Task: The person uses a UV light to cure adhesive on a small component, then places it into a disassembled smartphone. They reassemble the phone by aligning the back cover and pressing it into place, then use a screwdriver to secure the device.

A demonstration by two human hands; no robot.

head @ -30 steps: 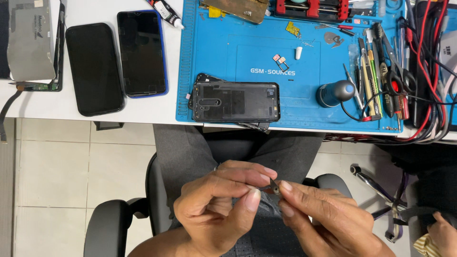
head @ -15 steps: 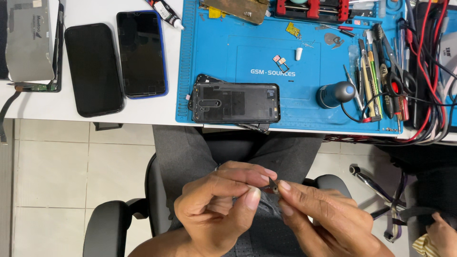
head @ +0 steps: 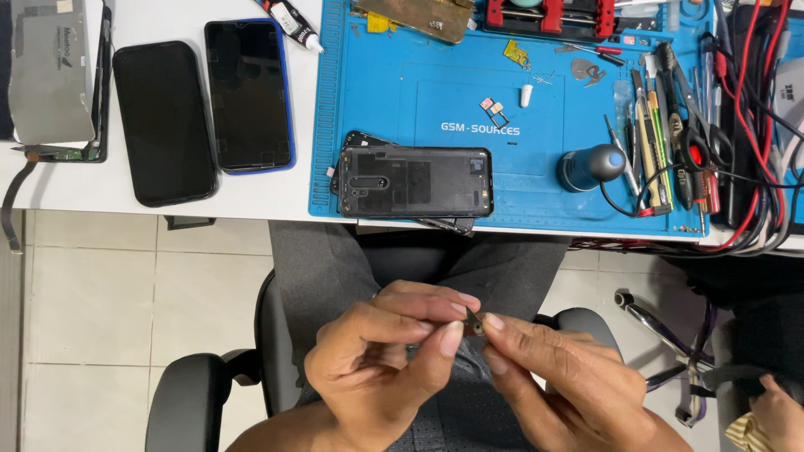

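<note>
Left hand (head: 381,364): pinched on the small dark part (head: 475,323)
Right hand (head: 561,381): pinched on the same part
Part: held below the opened phone (head: 414,182)
Phone: laid on the blue mat (head: 536,117)

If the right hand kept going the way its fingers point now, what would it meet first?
The right hand points up-left; it would first meet the small dark metal part pinched at its fingertips, then the left hand just beyond, though depth is unclear.

Two dark, blank phone screens lie side by side on the white desk: a black-framed one (head: 164,122) and, just right of it, a blue-edged one (head: 249,95); a grey rectangular display panel (head: 52,71) with a small label lies far left; a white-labelled black tube (head: 290,20) rests above them.
</note>
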